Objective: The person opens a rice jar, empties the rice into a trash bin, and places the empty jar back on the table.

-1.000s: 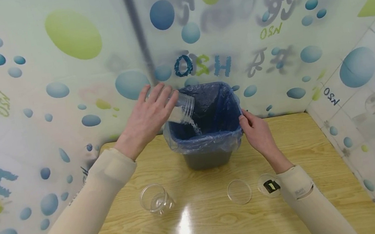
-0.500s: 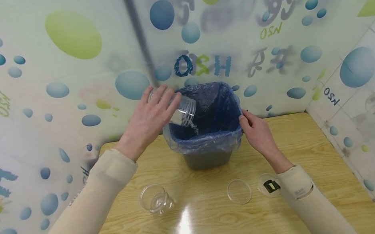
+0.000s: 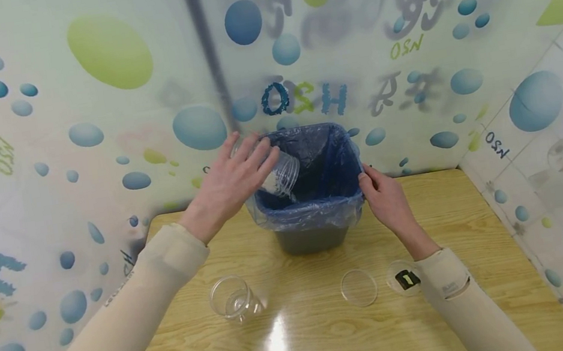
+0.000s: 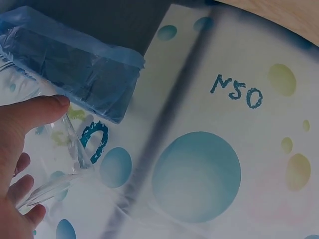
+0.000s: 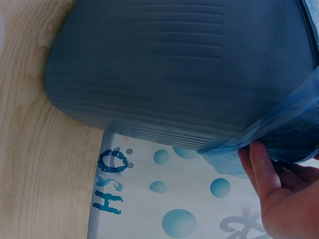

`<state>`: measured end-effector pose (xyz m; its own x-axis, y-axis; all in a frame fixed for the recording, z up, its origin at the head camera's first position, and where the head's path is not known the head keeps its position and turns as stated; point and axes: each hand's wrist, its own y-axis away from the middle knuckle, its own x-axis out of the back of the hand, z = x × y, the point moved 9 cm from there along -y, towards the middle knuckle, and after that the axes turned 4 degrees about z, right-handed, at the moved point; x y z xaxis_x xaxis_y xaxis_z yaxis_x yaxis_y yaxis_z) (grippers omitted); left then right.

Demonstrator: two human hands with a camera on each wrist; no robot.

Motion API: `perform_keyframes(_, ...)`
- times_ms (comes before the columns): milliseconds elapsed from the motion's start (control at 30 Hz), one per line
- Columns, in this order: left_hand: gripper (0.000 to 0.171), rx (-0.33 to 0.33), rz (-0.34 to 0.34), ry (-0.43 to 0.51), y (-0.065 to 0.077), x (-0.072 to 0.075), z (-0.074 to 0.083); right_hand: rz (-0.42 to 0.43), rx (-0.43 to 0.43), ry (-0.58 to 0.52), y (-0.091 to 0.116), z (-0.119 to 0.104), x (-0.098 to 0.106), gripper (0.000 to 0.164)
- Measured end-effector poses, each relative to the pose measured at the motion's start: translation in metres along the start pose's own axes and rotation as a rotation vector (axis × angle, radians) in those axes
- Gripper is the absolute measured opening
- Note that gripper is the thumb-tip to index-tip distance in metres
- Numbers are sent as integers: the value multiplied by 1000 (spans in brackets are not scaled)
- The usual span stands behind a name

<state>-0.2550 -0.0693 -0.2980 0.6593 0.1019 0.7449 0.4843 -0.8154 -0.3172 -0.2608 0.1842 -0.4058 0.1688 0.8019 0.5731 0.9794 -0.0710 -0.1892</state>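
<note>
My left hand (image 3: 230, 183) grips a clear jar (image 3: 288, 173) by its side and base. The jar lies tipped over the left rim of a dark grey bin (image 3: 313, 240), mouth down to the right. White material lies inside it, and a thin trickle falls from its lip. A blue bin bag (image 3: 314, 214) lines the bin and folds over its rim. In the left wrist view, thumb and fingers curl round the jar (image 4: 75, 149). On the bin's right side, my right hand (image 3: 387, 199) pinches the rim and the bag; the right wrist view shows its fingers against the bag (image 5: 279, 124).
A second clear jar (image 3: 236, 301) stands upright on the wooden table (image 3: 317, 340), front left. Two clear round lids (image 3: 359, 287) lie front right; a black label (image 3: 407, 278) marks the right one. A patterned curtain (image 3: 142, 117) rises behind the bin.
My left hand has moved a little to the right and down with the jar, further over the bin. The trickle of white material has thinned. My right hand has stayed at the rim.
</note>
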Motion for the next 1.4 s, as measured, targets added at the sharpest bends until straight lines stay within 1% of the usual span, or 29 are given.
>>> perform_keyframes(167,75,-31,-14,-49,-1,-2,5,2,-5,-9,0,0,0,58)
perform_keyframes(267,74,-49,-10,-72,-2,-1,8,5,-1,-8,0,-1,1,58)
perform_keyframes(500,69,-75,7,-85,-4,1,14,5,0,-5,1,-1,1,58)
perform_keyframes(567,68,-88,-9,-99,-6,1,16,6,0,-1,1,0,1,58)
perform_keyframes(633,69,-108,-39,-118,-7,0,18,9,2,1,1,0,1,58)
perform_keyframes(733,74,-137,-101,-161,-9,-3,22,18,8,5,1,0,1,58)
perform_keyframes(833,77,-158,-133,-218,-12,-7,25,19,6,6,1,0,1,58)
perform_keyframes(967,68,-176,-111,-293,-15,-8,31,13,-7,0,1,1,0,58)
perform_keyframes(1067,60,-186,-88,-325,-17,-9,35,13,-7,-4,0,0,-1,58)
perform_keyframes(1167,58,-190,-89,-327,-16,-11,38,14,-4,2,0,1,-1,58)
perform_keyframes(1400,66,-175,-106,-316,-14,-14,37,19,1,9,0,1,-1,58)
